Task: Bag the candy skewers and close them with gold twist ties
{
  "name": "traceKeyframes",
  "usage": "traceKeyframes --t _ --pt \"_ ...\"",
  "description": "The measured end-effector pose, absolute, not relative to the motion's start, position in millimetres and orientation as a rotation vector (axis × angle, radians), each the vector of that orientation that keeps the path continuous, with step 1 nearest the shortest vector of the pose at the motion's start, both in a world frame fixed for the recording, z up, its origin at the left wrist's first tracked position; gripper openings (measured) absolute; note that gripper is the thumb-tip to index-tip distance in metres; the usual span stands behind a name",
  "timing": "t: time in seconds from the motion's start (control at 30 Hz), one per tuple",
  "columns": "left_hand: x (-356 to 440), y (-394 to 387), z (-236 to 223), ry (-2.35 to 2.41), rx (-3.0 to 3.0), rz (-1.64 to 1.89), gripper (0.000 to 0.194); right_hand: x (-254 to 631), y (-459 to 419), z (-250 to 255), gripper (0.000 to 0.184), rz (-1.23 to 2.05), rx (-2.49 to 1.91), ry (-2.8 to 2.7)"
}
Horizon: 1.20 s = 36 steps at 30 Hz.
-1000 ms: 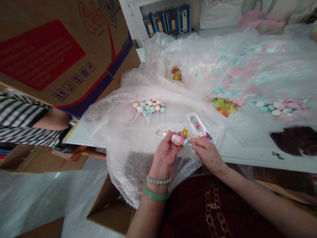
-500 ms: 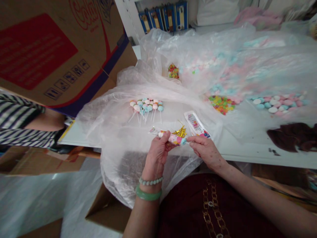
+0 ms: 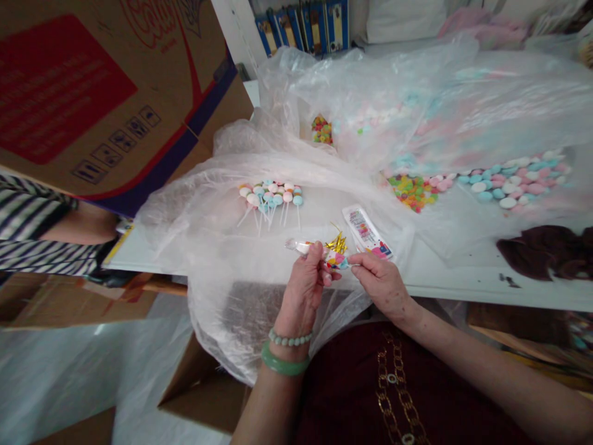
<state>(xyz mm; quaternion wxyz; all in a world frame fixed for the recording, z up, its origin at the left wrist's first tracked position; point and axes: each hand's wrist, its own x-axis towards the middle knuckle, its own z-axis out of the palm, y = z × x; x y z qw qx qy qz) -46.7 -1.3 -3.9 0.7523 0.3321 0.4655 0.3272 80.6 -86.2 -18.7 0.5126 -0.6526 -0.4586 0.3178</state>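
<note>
My left hand (image 3: 306, 281) is closed around a small printed plastic bag (image 3: 334, 261) with a marshmallow lollipop inside, its far tip sticking out to the left. Thumb and fingers of my right hand (image 3: 382, 283) pinch the white lollipop stick (image 3: 354, 265) at the bag's right end. Just behind the bag lie gold twist ties (image 3: 337, 242). A stack of flat printed bags (image 3: 367, 232) rests beyond my right fingers. Several marshmallow lollipops (image 3: 273, 196) lie in a bunch on the plastic sheet (image 3: 208, 228), farther back to the left.
Gummy candies (image 3: 412, 191) and loose pastel marshmallows (image 3: 514, 180) lie on the right, partly under clear plastic. A dark brown cloth (image 3: 537, 250) sits near the table's front edge. A large cardboard box (image 3: 92, 99) fills the left; beside it shows another person's striped sleeve (image 3: 21, 213).
My left hand has shifted slightly right, towards my right hand. The blue marshmallow end that showed at the bag's right end is now mostly covered by the printed bag.
</note>
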Motion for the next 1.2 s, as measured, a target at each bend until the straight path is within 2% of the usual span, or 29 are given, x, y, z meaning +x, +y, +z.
traceKeyframes --t 0.2,0.47,0.7,0.93,1.2 --pt "-41.7 -3.7 -3.4 1.032 0.646 0.712 0.040 82.2 -85.8 -15.7 0.021 0.880 -1.545 -0.938" --pt "-45.8 -3.3 1.0 0.994 0.685 0.702 0.026 83.3 -86.7 -15.0 0.022 0.849 -1.599 -0.990" --pt "-48.2 -4.8 1.1 0.944 0.625 0.632 0.023 82.7 -86.5 -14.2 0.026 0.864 -1.605 -0.965" --pt "-40.1 -12.7 4.0 0.922 0.643 0.623 0.036 82.0 -85.3 -13.0 0.024 0.892 -1.565 -0.915" --pt "-36.5 -12.0 -6.5 0.932 0.631 0.641 0.030 81.8 -85.4 -17.7 0.024 0.747 -1.598 -1.012"
